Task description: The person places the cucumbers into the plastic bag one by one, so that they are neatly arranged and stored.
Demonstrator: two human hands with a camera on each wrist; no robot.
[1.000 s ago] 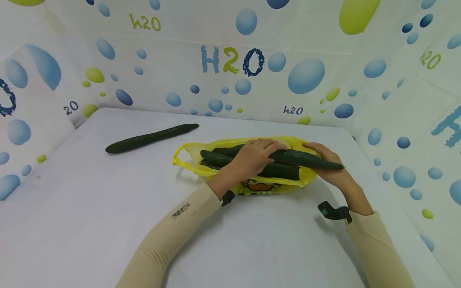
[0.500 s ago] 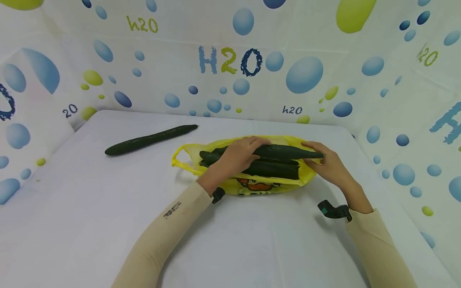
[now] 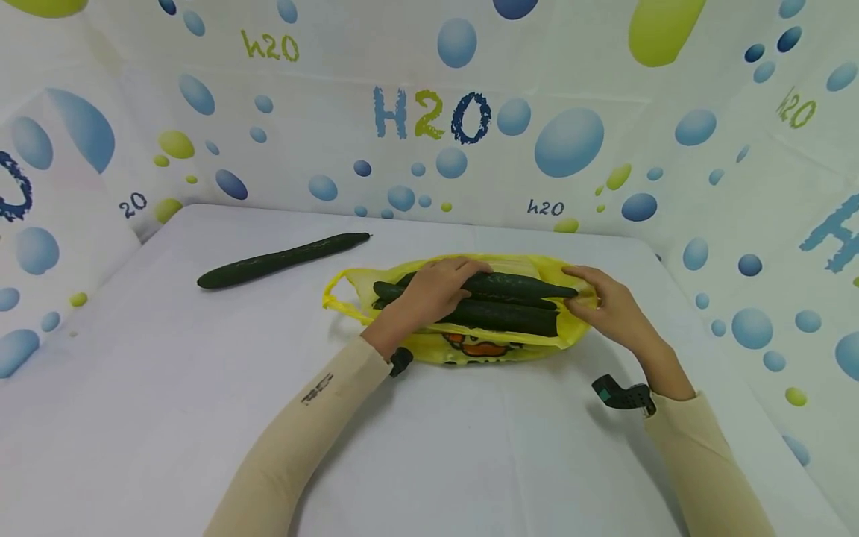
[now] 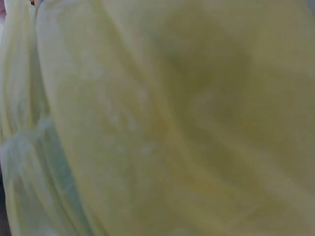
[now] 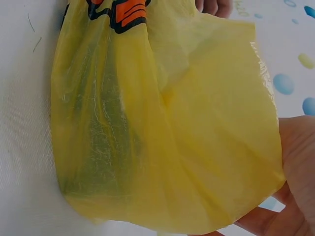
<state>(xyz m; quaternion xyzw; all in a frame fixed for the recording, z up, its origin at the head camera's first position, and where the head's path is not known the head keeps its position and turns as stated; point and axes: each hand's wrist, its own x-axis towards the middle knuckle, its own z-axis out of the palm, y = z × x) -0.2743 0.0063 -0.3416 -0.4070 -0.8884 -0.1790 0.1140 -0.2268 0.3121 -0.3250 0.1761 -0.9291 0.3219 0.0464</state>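
In the head view my left hand [image 3: 436, 289] grips a long dark green cucumber [image 3: 520, 285] from above. This cucumber lies along the mouth of a yellow plastic bag [image 3: 479, 350], over several other cucumbers [image 3: 503, 316]. My right hand [image 3: 614, 309] holds the bag's right edge between thumb and fingers, close to the cucumber's narrow tip. From the right wrist, the bag [image 5: 211, 132] looks pulled out toward my right hand [image 5: 301, 167], with dark shapes showing through the plastic. Yellow plastic [image 4: 147, 123] fills the left wrist view and hides the left fingers.
Another cucumber [image 3: 282, 261] lies apart on the white table [image 3: 168, 388], at the back left. The bag's handle loop [image 3: 338, 291] sticks out to the left. Behind the table hangs a white curtain [image 3: 322, 112] with blue and green drops.
The left hand has slid the top cucumber leftward and down into the bag, so its tip now lies inside the right edge. The right hand stays at that edge, its thumb moved inward.
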